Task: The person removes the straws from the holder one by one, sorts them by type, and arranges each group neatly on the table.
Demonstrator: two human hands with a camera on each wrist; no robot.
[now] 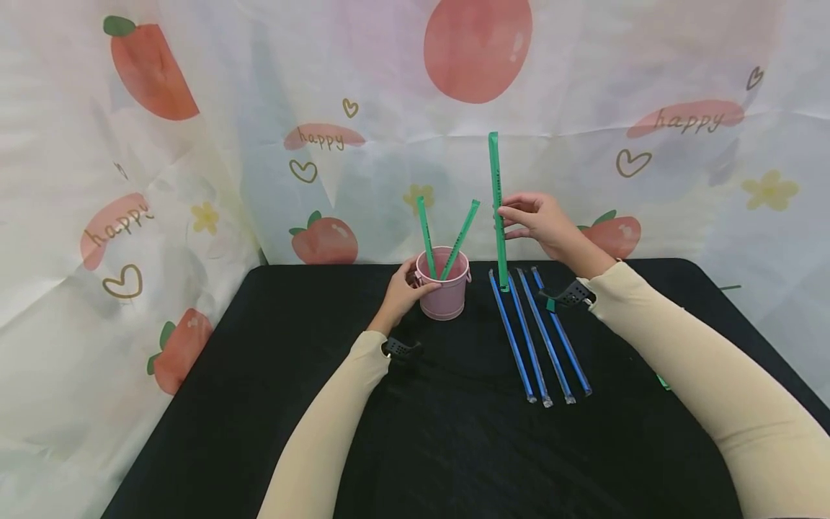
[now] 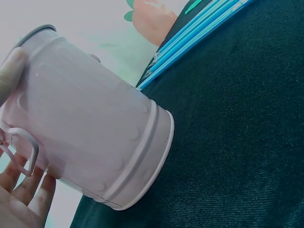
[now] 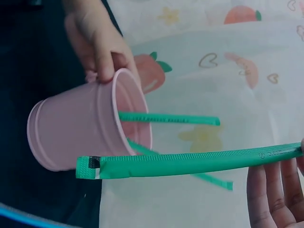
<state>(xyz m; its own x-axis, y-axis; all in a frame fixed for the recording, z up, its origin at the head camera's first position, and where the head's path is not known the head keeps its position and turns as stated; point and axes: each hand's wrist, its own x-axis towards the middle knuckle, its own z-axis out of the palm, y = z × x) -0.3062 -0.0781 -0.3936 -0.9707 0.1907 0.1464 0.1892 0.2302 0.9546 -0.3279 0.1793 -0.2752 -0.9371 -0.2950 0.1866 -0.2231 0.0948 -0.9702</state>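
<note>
A small pink bucket [image 1: 444, 299] stands near the table's back edge, two green wrapped sticks [image 1: 426, 234] leaning apart inside it. My left hand [image 1: 403, 294] holds the bucket by its left side, the thumb near the rim; in the left wrist view the fingers [image 2: 42, 194] curve around behind a side handle. My right hand [image 1: 538, 220] pinches a third green wrapped stick [image 1: 496, 187] and keeps it upright, right of the bucket. In the right wrist view this stick [image 3: 190, 164] passes in front of the bucket's mouth.
Several blue wrapped sticks [image 1: 534, 339] lie side by side on the black table [image 1: 421, 432], right of the bucket and below the right hand. A bit of green [image 1: 663, 382] shows beside the right forearm. A printed curtain [image 1: 389, 72] hangs behind the table.
</note>
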